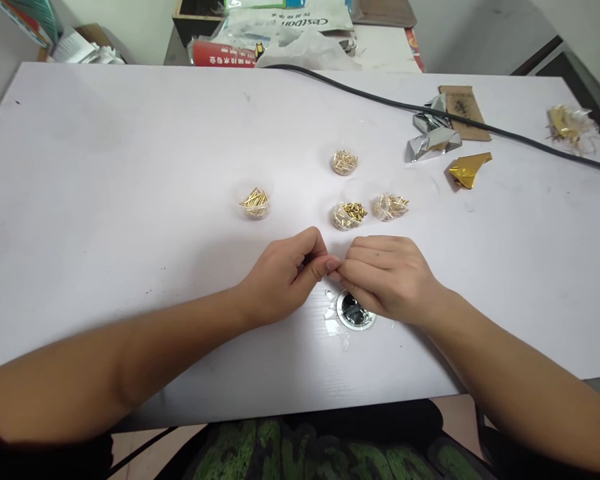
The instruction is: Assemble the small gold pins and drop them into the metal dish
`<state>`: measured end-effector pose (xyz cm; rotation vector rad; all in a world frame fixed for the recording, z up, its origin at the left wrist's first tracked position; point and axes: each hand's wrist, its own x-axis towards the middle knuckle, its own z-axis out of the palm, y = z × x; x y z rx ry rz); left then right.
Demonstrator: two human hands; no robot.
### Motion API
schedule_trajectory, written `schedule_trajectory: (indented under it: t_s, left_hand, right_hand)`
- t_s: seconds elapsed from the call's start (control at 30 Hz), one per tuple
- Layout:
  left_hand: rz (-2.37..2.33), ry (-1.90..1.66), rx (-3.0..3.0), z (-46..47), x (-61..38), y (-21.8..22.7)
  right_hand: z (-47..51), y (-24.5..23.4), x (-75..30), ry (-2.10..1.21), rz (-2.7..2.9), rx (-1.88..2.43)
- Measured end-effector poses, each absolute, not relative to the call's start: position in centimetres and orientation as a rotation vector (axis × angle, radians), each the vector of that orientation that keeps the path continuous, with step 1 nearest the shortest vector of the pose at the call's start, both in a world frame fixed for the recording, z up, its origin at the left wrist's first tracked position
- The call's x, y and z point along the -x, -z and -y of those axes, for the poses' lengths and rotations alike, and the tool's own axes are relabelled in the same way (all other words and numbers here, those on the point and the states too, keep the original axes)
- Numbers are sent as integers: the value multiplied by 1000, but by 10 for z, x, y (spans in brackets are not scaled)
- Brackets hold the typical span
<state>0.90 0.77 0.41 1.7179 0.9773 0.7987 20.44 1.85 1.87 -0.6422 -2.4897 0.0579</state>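
Note:
My left hand and my right hand meet fingertip to fingertip above the white table. Both are closed in a pinch, and whatever lies between the fingers is too small or hidden to make out. Partly under my right hand is a round dark disc with a silver rim, with clear tape around it. Just beyond the hands sit small clear cups of gold-coloured metal pieces: one of short pieces, one beside it to the right, one farther back. To the left stands a cup of longer gold pins.
A black cable crosses the table's back right. Near it lie crumpled silver foil, a gold foil piece, a brown card and a clear plastic bag. Bags and packages are piled behind the far edge.

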Motion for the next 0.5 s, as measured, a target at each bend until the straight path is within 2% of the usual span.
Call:
schedule_trajectory:
  t_s: [0.23,0.5]
  left_hand:
    - [-1001,-774,-1747,-8,-10,-6]
    - [-971,-718,-1607,-9,-9,-5]
  right_hand:
    - [-19,-17,-205,-121,2501,646]
    - [-17,-12,-203,-525,2353,640]
